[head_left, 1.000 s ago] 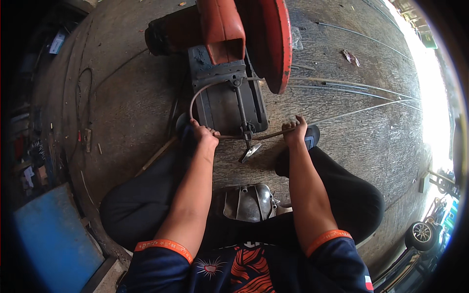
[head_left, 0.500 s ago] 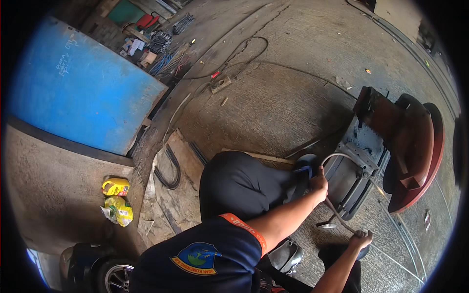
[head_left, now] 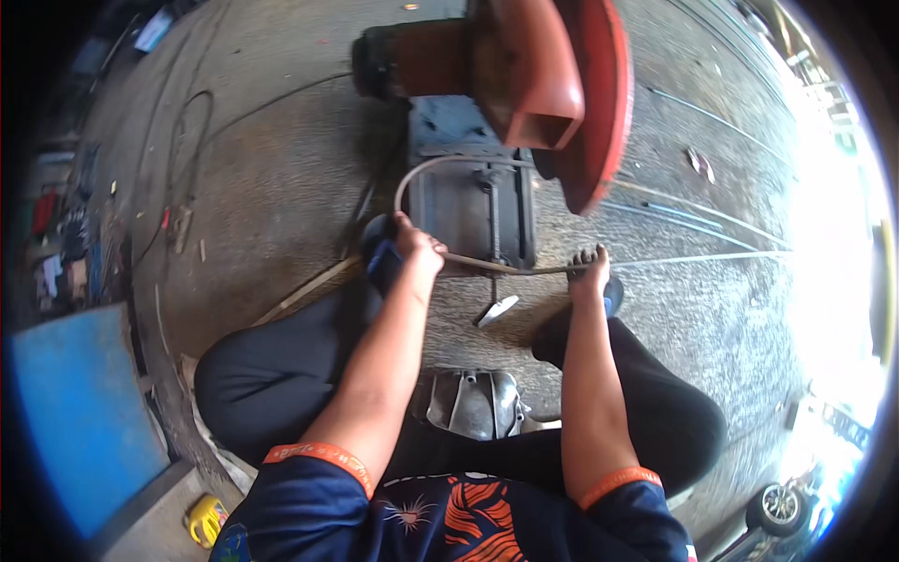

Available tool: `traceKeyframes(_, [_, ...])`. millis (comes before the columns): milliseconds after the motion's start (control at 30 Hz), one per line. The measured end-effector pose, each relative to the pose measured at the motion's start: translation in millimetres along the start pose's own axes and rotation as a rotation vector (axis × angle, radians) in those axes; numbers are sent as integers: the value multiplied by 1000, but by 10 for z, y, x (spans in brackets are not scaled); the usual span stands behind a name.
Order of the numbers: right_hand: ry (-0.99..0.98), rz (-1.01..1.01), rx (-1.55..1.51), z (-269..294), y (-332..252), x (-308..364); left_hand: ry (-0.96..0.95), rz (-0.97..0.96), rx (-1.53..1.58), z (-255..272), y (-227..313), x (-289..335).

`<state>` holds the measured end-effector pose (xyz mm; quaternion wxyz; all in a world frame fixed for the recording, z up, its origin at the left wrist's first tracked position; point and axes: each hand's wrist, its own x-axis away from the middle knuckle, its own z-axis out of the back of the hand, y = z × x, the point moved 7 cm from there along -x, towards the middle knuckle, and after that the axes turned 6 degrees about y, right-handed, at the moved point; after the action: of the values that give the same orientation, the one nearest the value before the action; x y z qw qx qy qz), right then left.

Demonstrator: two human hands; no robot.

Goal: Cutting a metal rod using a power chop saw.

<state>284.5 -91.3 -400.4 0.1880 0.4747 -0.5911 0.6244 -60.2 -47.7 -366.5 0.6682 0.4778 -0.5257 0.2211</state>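
Observation:
A long thin metal rod (head_left: 510, 271), bent into a U at its left end, lies across the base of a cut-off saw (head_left: 595, 112). The bent end runs into the saw's vise (head_left: 493, 201) and passes behind the red guard. My left hand (head_left: 419, 245) is closed round the rod near the bend. Farther right, my right hand (head_left: 588, 273) has its fingers curled over the straight part, which stretches away to the right. Below the base, the vise's crank handle (head_left: 497, 310) sticks out toward me. The saw's disc is hidden by the guard.
My bent legs frame the work, with sandalled feet beside the saw base. A grey metal housing (head_left: 475, 405) sits between my legs. Several loose rods (head_left: 679, 217) lie right of the saw. At left stand a blue panel (head_left: 80, 403) and a yellow container (head_left: 205, 521); a cable (head_left: 272, 110) crosses the floor.
My view has swung to the right, so the saw now stands straight ahead and both arms show fully. Both hands keep hold of the rod.

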Motion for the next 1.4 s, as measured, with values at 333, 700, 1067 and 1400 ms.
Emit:
traceKeyframes(333, [67, 193, 110, 150, -325, -59, -18, -11, -42, -64, -121, 56])
traceKeyframes(700, [70, 321, 136, 214, -289, -125, -13, -71, -62, -97, -90, 92])
traceKeyframes(1067, [50, 363, 143, 161, -295, -104, -30, -83, -119, -98, -88, 89])
traceKeyframes(1400, [34, 354, 152, 159, -276, -141, -42, -88, -84, -77, -82, 40])
